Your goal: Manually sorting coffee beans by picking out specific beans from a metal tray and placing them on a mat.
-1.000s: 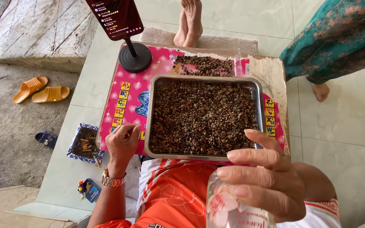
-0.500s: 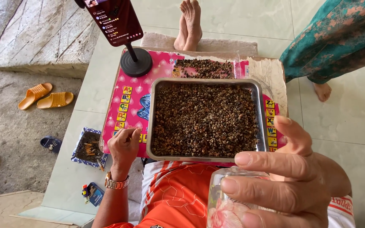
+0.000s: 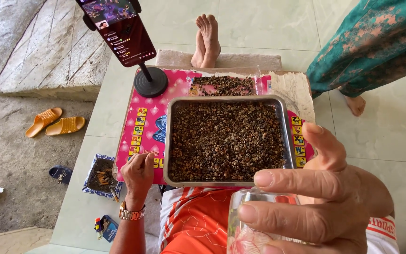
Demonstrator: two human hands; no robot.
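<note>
Raised closer to the camera, right hand (image 3: 316,207) grips a flowered glass (image 3: 254,226); left hand (image 3: 138,173), fingers curled, rests beside the bean-filled tray (image 3: 167,141).

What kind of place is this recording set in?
Probably a home porch or doorstep: a tiled floor meets bare ground with orange sandals, and a low board carries a metal tray of brown seeds.

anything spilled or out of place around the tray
Yes. A loose pile of beans lies on the pink board behind the tray, outside it. The board's far right corner looks torn, showing bare brown. The right hand holds a glass; nothing spills from it.
</note>
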